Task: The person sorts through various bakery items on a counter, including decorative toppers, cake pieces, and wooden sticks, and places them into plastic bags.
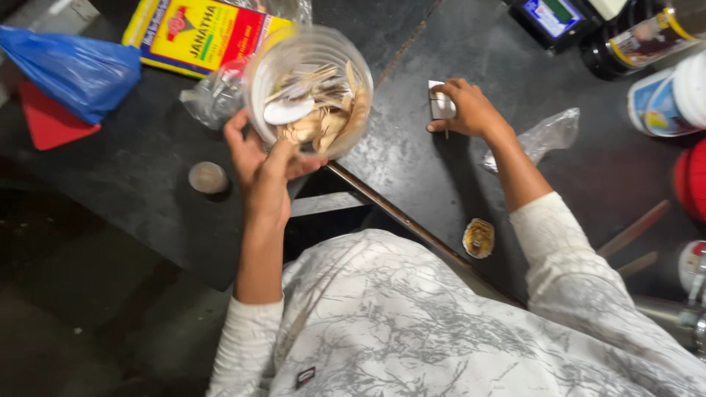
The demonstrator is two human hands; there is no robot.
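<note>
My left hand holds up a clear plastic jar, tilted so its open mouth faces me. Inside lie several thin wooden sticks and small wooden spoons. My right hand rests on the dark stone counter, fingers pinching a small white box that looks like a matchbox. Both arms wear pale patterned sleeves.
A yellow and red packet lies at the top left beside a blue plastic bag and a red flat piece. A small round lid sits left. Crumpled clear plastic, jars and tubs crowd the right. A small golden lid lies near me.
</note>
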